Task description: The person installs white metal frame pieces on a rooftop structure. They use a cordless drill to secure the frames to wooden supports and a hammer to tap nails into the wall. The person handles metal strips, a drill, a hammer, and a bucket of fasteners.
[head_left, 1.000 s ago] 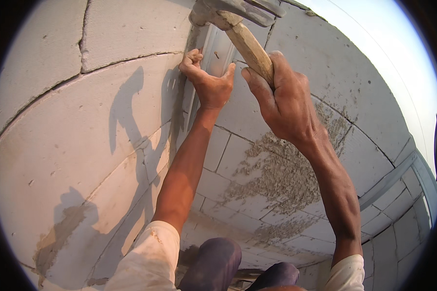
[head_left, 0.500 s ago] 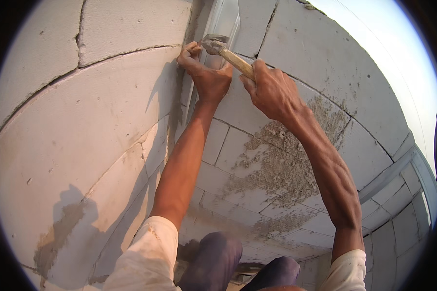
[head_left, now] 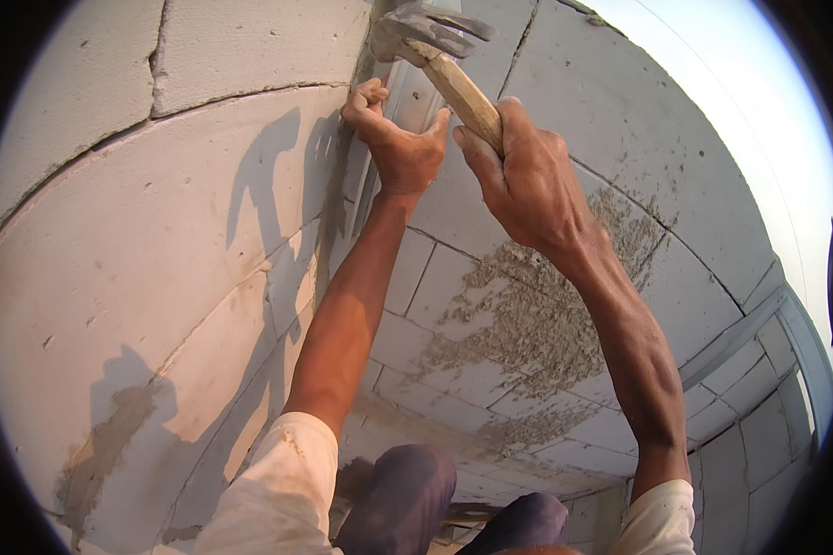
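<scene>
Hammering step, mid-swing by the look of it; right hand [head_left: 528, 180] wraps the wooden handle [head_left: 467, 92] of the hammer [head_left: 426, 37], fingers closed tight round it, head raised clear above the left hand and not touching the wall.

Left hand [head_left: 398, 148] sits at the corner [head_left: 356, 185] where the two block walls meet, just below the hammer head; fingers [head_left: 370, 97] pinched narrow against a grey metal strip [head_left: 407, 92] running up the corner; whatever is pinched is too small to tell, could be a nail, cannot confirm.

Relative to the corner: smooth block wall [head_left: 157, 277] to the left, carrying the arms' shadows; wall to the right has a rough mortar patch [head_left: 528, 314] below the right forearm; knees in dark trousers [head_left: 407, 499] at the bottom.

Judgement: strike cycle on the point held at the strip; head is cocked back for a blow.

Next move calls for: straight down-stroke onto the spot just above the left fingertips; short controlled arc; left fingers kept low and off the strike line; face square to avoid glancing off the strip onto the thumb.
</scene>
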